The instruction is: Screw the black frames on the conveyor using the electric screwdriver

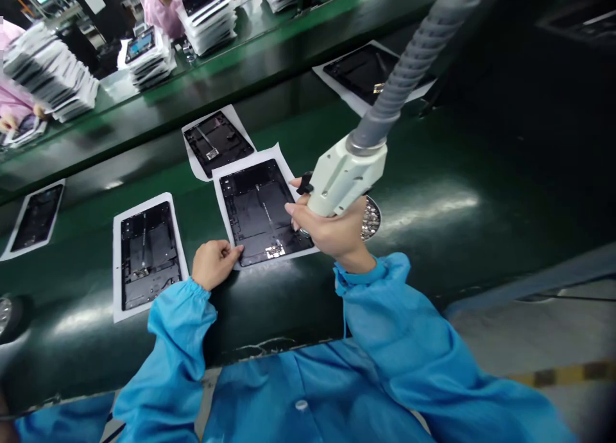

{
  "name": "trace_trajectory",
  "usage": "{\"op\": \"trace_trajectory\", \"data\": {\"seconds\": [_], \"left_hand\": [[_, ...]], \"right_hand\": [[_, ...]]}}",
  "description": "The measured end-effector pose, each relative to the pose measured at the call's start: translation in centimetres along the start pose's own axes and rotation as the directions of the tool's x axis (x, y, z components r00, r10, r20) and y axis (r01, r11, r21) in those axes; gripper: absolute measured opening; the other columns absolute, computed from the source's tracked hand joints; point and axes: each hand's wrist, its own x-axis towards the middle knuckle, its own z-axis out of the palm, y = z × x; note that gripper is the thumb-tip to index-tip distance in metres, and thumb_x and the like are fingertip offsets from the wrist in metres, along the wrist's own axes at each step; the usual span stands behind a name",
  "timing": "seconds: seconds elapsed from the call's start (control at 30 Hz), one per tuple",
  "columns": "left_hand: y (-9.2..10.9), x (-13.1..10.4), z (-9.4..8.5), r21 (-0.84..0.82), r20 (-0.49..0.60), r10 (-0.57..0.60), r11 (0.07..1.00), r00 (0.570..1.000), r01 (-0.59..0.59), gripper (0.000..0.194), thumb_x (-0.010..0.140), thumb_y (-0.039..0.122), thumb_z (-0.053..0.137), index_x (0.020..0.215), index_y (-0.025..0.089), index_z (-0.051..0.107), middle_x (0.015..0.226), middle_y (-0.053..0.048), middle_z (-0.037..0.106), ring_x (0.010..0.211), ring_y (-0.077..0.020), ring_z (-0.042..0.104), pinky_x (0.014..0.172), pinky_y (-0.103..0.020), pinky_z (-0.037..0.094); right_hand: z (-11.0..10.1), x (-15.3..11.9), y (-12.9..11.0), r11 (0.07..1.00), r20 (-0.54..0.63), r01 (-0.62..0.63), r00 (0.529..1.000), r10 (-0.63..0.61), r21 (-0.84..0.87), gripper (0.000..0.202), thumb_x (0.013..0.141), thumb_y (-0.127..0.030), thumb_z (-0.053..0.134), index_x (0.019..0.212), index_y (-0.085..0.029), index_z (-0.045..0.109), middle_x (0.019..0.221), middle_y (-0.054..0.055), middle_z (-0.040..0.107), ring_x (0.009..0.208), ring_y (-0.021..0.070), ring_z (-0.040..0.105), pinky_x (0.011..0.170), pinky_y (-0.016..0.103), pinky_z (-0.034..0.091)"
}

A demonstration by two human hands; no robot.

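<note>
In front of me a black tablet housing (pixel 255 218) lies on a white sheet (pixel 276 153), with a small circuit board (pixel 275 251) at its near edge. My left hand (pixel 214 263) has curled fingers, with a fingertip pressed on the housing's near left corner. My right hand (pixel 332 228) is wrapped round a white hand tool (pixel 347 173), which has a grey corrugated hose (pixel 409 64) rising from its top. The tool's tip is hidden behind my hand, over the right side of the housing. Beside that hand sits a round dish of small metal parts (pixel 371 218), partly covered.
More tablet housings on white sheets lie left (pixel 147 253), far left (pixel 37 217), behind (pixel 219 141) and back right (pixel 359 74) on the green bench (pixel 433 237). Across a raised ledge, people in pink sleeves (pixel 161 13) sit among stacked sheets (pixel 52 70).
</note>
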Motion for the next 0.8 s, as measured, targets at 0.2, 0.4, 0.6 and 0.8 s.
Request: {"op": "trace_trajectory", "data": {"seconds": [0.2, 0.4, 0.6, 0.8], "left_hand": [[-2.5, 0.8, -2.0, -0.444, -0.453, -0.050, 0.879, 0.890, -0.177, 0.036, 0.069, 0.038, 0.059, 0.048, 0.019, 0.037, 0.048, 0.006, 0.039, 0.046, -0.0069, 0.035, 0.047, -0.020, 0.029], [-7.3, 5.4, -9.6, -0.309, -0.814, -0.133, 0.923, 0.566, -0.228, 0.027, 0.062, 0.032, 0.066, 0.057, 0.018, 0.042, 0.052, 0.008, 0.043, 0.048, -0.0064, 0.042, 0.050, -0.018, 0.035], [-11.6, 11.1, -18.7, -0.217, -0.839, -0.168, 0.976, 0.517, -0.034, 0.021, 0.065, 0.023, 0.058, 0.083, 0.017, 0.051, 0.059, 0.006, 0.050, 0.051, -0.0101, 0.049, 0.055, -0.022, 0.043], [-13.4, 11.9, -17.5, 0.065, -0.720, -0.056, 0.987, 0.692, 0.147, 0.034, 0.065, 0.034, 0.069, 0.091, 0.013, 0.064, 0.086, -0.011, 0.069, 0.087, -0.0288, 0.066, 0.086, -0.043, 0.050]], "right_hand": [[-0.3, -0.3, 1.0, 1.000, 0.009, -0.015, 1.000, 0.016, -0.005, 0.011, 0.068, -0.023, 0.072, 0.077, -0.021, 0.066, 0.052, -0.003, 0.059, 0.056, 0.0183, 0.064, 0.065, 0.036, 0.058], [-0.2, -0.1, 0.9, 0.999, 0.061, 0.001, 0.998, 0.001, -0.033, 0.008, 0.069, -0.024, 0.071, 0.070, -0.021, 0.064, 0.053, -0.002, 0.060, 0.060, 0.0193, 0.066, 0.059, 0.030, 0.055], [0.2, 0.2, 0.9, 0.998, 0.114, 0.034, 0.993, -0.027, -0.060, 0.009, 0.070, -0.023, 0.066, 0.066, -0.020, 0.058, 0.052, -0.003, 0.056, 0.046, 0.0128, 0.054, 0.046, 0.026, 0.046], [0.4, 0.3, 0.7, 0.993, 0.130, 0.100, 0.987, -0.091, -0.064, 0.011, 0.071, -0.023, 0.064, 0.065, -0.020, 0.055, 0.052, -0.003, 0.055, 0.045, 0.0114, 0.052, 0.044, 0.024, 0.041]]}}
